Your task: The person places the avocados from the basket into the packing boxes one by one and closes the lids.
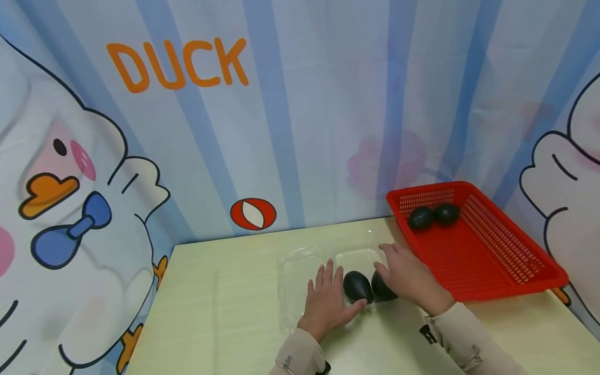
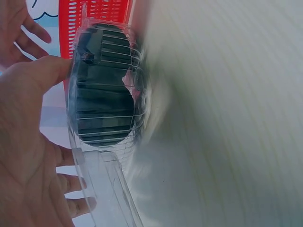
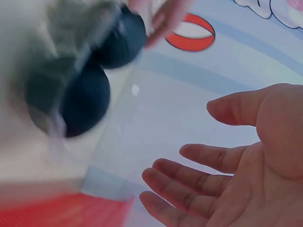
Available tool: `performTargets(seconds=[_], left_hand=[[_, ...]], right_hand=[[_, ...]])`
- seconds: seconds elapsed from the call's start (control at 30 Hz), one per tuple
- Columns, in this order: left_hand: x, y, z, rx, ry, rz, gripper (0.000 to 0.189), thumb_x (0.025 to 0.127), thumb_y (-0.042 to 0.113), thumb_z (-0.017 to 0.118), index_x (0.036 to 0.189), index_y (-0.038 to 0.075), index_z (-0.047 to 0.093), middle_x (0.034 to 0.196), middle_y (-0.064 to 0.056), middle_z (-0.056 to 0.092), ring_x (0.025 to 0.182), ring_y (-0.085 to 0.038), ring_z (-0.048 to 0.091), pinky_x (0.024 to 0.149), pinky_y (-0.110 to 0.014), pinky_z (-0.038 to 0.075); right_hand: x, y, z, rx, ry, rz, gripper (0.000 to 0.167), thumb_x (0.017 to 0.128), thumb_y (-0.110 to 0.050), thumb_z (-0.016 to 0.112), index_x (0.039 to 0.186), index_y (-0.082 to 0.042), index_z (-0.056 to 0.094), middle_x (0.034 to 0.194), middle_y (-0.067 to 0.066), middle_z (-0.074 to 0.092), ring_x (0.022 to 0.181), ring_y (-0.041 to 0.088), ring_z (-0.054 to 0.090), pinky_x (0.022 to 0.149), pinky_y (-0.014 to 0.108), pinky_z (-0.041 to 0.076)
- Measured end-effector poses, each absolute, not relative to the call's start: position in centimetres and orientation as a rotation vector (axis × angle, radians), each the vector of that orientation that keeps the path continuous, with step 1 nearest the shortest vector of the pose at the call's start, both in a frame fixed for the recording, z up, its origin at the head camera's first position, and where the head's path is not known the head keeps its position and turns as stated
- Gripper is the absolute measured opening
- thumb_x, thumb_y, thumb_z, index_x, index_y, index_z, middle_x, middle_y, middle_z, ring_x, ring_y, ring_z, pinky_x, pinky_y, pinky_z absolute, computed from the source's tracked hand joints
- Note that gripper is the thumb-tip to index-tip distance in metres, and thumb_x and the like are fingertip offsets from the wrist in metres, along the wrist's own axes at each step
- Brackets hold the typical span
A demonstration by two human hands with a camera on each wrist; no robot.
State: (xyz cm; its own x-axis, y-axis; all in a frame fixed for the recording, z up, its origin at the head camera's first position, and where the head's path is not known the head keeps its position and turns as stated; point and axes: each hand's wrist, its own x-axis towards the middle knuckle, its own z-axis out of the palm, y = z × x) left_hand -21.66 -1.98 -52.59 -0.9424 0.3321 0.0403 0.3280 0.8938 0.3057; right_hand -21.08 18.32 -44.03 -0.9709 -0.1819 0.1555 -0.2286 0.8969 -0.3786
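Two dark avocados, a left one (image 1: 358, 286) and a right one (image 1: 383, 291), lie side by side in one half of a clear plastic clamshell box (image 1: 292, 278), whose lid half lies folded out to the left. My left hand (image 1: 325, 306) spreads its fingers over the box's middle; in the left wrist view its thumb touches the box rim beside an avocado (image 2: 104, 109). Above the right avocado hovers my right hand (image 1: 412, 278), hiding part of it in the head view. Its fingers are parted and hold nothing in the right wrist view, apart from the avocados (image 3: 87, 101).
A red plastic basket (image 1: 473, 255) stands to the right, close to the right hand, with two more avocados (image 1: 433, 215) at its far left end. The pale wooden table (image 1: 234, 302) meets a printed curtain (image 1: 319, 130) at the back.
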Motion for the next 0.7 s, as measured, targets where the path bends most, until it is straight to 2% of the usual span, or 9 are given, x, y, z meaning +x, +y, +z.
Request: performTargets(seconds=[0.13, 0.37, 0.53, 0.7], left_hand=[[-21.7, -2.0, -52.6, 0.536, 3.053, 0.492, 0.099, 0.087, 0.078, 0.051, 0.159, 0.012, 0.034, 0.168, -0.013, 0.022, 0.152, -0.036, 0.026, 0.112, -0.063, 0.033], [-21.7, -2.0, -52.5, 0.543, 3.058, 0.514, 0.099, 0.086, 0.077, 0.054, 0.158, 0.012, 0.036, 0.167, -0.013, 0.024, 0.152, -0.037, 0.027, 0.112, -0.063, 0.034], [-21.7, -2.0, -52.4, 0.537, 3.052, 0.515, 0.099, 0.086, 0.077, 0.054, 0.158, 0.012, 0.036, 0.167, -0.014, 0.024, 0.152, -0.037, 0.027, 0.112, -0.063, 0.033], [-21.6, -2.0, -52.3, 0.534, 3.045, 0.521, 0.098, 0.086, 0.076, 0.055, 0.157, 0.011, 0.036, 0.167, -0.014, 0.024, 0.152, -0.037, 0.027, 0.112, -0.064, 0.033]], right_hand=[[-21.9, 19.9, -42.0, 0.275, -2.992, 0.610, 0.056, 0.098, -0.026, 0.064, 0.141, 0.007, 0.048, 0.135, 0.030, 0.055, 0.118, 0.044, 0.058, 0.096, 0.062, 0.050], [-24.7, 23.6, -40.4, 0.217, -3.012, 0.597, 0.052, 0.101, -0.026, 0.059, 0.138, 0.008, 0.047, 0.125, 0.030, 0.056, 0.107, 0.043, 0.058, 0.094, 0.064, 0.049], [-27.0, 26.0, -40.2, 0.203, -3.080, 0.577, 0.053, 0.104, -0.027, 0.053, 0.139, 0.011, 0.044, 0.134, 0.035, 0.050, 0.112, 0.047, 0.055, 0.089, 0.063, 0.049], [-28.7, 27.6, -40.2, 0.189, -3.125, 0.548, 0.055, 0.104, -0.025, 0.051, 0.140, 0.016, 0.041, 0.139, 0.041, 0.044, 0.117, 0.054, 0.052, 0.090, 0.066, 0.048]])
